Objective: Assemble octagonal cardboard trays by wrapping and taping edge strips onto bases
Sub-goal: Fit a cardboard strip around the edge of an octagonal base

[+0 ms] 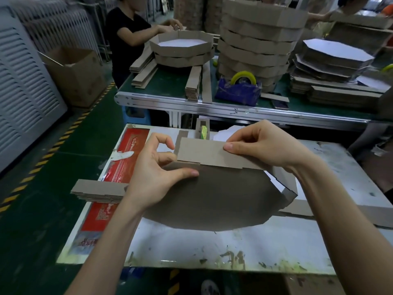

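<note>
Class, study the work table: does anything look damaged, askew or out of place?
The red printed sheet on the white table's left side has a torn, peeled patch; the table's near edge is stained and chipped.

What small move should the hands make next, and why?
Probably slide the right hand along the edge strip to its right bend and crease it: the strip lies along the far side of the base but bends loosely there, while the left hand holds the base.
</note>
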`<action>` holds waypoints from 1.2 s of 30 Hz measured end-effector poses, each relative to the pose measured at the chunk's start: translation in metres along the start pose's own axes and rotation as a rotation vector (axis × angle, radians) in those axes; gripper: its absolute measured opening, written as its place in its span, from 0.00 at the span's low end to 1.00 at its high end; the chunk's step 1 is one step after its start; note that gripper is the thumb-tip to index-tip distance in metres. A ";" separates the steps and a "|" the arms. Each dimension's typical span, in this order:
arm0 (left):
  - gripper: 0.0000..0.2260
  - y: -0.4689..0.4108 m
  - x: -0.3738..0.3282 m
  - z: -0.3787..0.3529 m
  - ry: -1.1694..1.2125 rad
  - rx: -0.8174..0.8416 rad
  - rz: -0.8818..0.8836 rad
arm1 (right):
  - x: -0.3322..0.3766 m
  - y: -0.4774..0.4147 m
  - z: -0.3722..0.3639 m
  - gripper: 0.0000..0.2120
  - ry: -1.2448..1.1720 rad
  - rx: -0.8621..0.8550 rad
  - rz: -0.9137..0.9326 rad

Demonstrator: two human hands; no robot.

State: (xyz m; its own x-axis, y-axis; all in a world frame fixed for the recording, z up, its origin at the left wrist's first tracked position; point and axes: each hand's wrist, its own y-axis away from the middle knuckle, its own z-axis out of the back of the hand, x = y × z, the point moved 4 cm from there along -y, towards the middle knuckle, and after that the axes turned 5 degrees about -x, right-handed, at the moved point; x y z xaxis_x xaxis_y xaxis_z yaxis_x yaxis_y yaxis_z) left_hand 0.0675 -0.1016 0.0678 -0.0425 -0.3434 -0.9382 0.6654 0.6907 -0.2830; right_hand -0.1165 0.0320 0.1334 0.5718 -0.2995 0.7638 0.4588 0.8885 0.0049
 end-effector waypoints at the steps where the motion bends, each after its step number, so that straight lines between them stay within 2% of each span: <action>1: 0.24 0.000 0.000 0.000 0.004 0.003 -0.001 | 0.000 -0.001 0.000 0.05 0.010 0.008 0.000; 13: 0.26 -0.001 0.008 -0.001 0.055 0.095 0.010 | 0.000 -0.009 -0.008 0.07 0.040 0.049 0.054; 15: 0.29 -0.003 0.005 -0.002 -0.093 0.085 -0.034 | 0.000 -0.009 -0.007 0.06 0.050 0.046 0.063; 18: 0.38 -0.005 -0.009 -0.008 -0.365 0.060 -0.232 | 0.000 -0.010 -0.006 0.06 0.055 0.058 0.069; 19: 0.38 -0.005 -0.014 -0.012 -0.410 0.067 -0.296 | 0.000 -0.010 -0.006 0.06 0.064 0.058 0.073; 25: 0.24 -0.008 -0.023 -0.022 -0.463 0.151 -0.411 | 0.002 -0.011 -0.006 0.06 0.060 0.013 0.125; 36: 0.17 -0.006 -0.017 -0.021 -0.401 0.123 -0.409 | -0.001 -0.013 -0.011 0.04 0.079 0.030 0.150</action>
State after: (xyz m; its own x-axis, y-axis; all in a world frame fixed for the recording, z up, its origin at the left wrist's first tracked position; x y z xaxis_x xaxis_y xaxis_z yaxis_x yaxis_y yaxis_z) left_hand 0.0484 -0.0862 0.0815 -0.0448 -0.7973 -0.6020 0.7372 0.3803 -0.5585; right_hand -0.1150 0.0167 0.1255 0.6842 -0.1881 0.7046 0.3446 0.9349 -0.0851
